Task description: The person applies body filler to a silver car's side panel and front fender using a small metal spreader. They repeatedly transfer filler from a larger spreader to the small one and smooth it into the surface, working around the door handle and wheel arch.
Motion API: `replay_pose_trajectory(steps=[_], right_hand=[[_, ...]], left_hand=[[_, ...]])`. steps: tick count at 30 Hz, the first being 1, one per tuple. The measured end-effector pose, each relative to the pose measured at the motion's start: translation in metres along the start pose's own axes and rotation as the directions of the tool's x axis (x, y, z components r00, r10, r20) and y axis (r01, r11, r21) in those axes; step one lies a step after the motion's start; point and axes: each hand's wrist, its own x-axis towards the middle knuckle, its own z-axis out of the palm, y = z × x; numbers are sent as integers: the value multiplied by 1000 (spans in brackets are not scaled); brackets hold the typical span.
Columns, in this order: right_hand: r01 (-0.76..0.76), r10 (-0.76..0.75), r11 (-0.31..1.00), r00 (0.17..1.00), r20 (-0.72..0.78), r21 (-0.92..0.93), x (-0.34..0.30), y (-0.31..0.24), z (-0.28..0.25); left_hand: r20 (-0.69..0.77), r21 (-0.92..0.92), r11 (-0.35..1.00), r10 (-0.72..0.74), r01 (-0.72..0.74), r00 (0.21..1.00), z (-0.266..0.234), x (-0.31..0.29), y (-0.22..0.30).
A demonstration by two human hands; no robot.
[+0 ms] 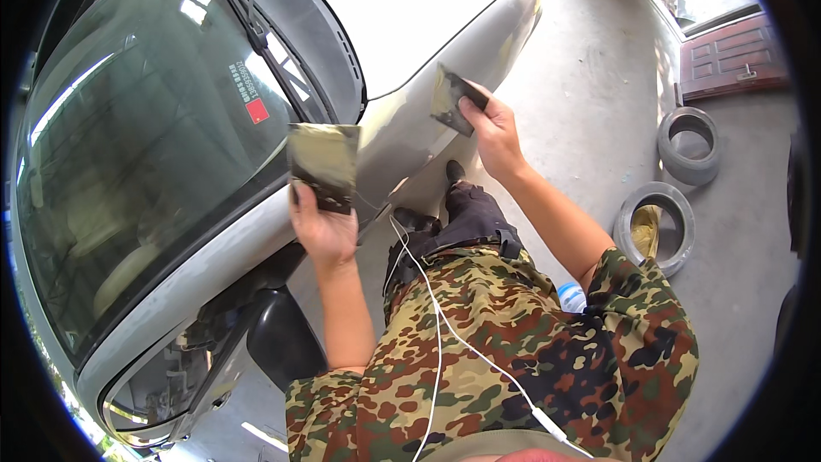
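Note:
My left hand [323,229] grips the lower end of a flat, dark rectangular putty board [323,158], smeared with yellowish putty over its upper part. The fingers of my right hand [496,133] are closed on a dark, flat putty spreader [451,103] with putty along its left side. It is held over the grey car fender [410,120]; whether it touches the surface I cannot tell. Pale yellowish patches show on the fender beside the board and near its far tip.
At left are the car's windshield [162,128], wipers [256,34] and black side mirror [284,338]. Two tires [689,147] lie on the concrete floor [590,77] at right, near a reddish door [735,58]. A white earphone cable [438,308] hangs over my camouflage shirt.

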Motion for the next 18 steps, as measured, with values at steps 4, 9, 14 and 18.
replay_pose_trajectory(steps=[4, 9, 14, 18], right_hand=[[-74, 117, 866, 992, -56, 495, -5, -44, 24], [-103, 100, 814, 994, 36, 571, -20, -65, 43], [-173, 166, 983, 980, 114, 57, -22, -62, 42], [4, 90, 956, 947, 308, -292, -33, -61, 33]], left_hand=[[-25, -89, 979, -188, 185, 982, 0, -20, -48], [6, 21, 975, -223, 223, 975, -9, -17, -72], [-15, 13, 971, -239, 240, 971, -14, -9, -72], [-7, 0, 975, -221, 221, 975, -12, -13, -69]])
